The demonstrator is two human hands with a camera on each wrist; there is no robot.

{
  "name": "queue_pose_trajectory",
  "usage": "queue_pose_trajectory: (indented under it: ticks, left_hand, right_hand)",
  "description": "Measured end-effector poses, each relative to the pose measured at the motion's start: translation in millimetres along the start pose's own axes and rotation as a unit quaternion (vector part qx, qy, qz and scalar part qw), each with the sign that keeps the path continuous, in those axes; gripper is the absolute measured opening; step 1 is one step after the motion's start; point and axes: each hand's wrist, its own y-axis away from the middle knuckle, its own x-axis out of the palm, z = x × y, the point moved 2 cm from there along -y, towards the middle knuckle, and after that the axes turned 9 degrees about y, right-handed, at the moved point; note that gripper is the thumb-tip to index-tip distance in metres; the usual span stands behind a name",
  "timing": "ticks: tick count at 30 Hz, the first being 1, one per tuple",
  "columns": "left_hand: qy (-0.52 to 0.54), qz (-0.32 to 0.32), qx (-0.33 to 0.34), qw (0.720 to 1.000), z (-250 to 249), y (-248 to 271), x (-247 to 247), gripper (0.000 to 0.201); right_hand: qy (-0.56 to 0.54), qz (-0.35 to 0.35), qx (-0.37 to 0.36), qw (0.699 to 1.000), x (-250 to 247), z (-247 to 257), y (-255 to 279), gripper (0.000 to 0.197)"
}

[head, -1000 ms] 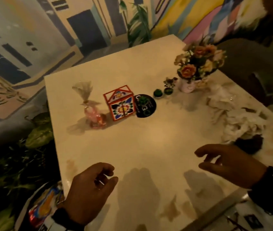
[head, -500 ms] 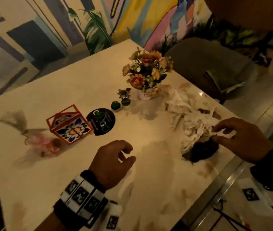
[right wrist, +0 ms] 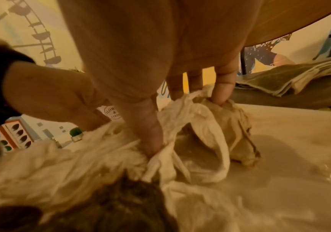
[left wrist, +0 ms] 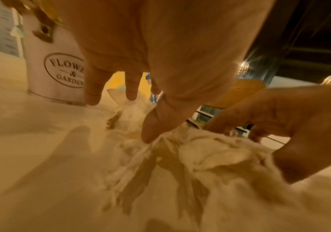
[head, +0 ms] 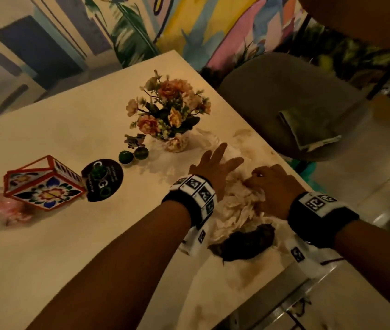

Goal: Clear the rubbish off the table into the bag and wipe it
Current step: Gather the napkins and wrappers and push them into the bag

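left hand (head: 215, 166) flat over tissues (head: 234, 208) | right hand (head: 271, 186) gripping tissues

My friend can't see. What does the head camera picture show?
Two hands, left hand and right hand, gather crumpled tissues on a stained table. A flower pot and patterned box stand nearby.

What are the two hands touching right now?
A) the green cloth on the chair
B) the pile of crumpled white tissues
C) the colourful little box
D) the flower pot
B: the right hand grips the crumpled white tissues with thumb and fingers, and the left hand rests on the same pile, fingers straight; the flower pot stands apart, untouched.
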Motion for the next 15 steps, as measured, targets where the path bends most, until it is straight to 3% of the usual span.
queue_pose_trajectory:
  ticks: [5, 9, 15]
  left_hand:
    - [-0.019, 0.024, -0.029, 0.999, 4, -25, 17, 0.061]
    - [-0.047, -0.022, -0.042, 0.998, 13, -15, 17, 0.064]
    - [0.001, -0.089, -0.096, 0.991, 44, 14, 20, 0.034]
  right_hand:
    - [-0.020, -0.006, -0.004, 1.000, -5, -1, -12, 0.046]
    - [-0.085, -0.014, -0.008, 0.996, -4, 0, -16, 0.039]
    - [-0.200, -0.069, 0.037, 0.977, -22, 11, -18, 0.020]
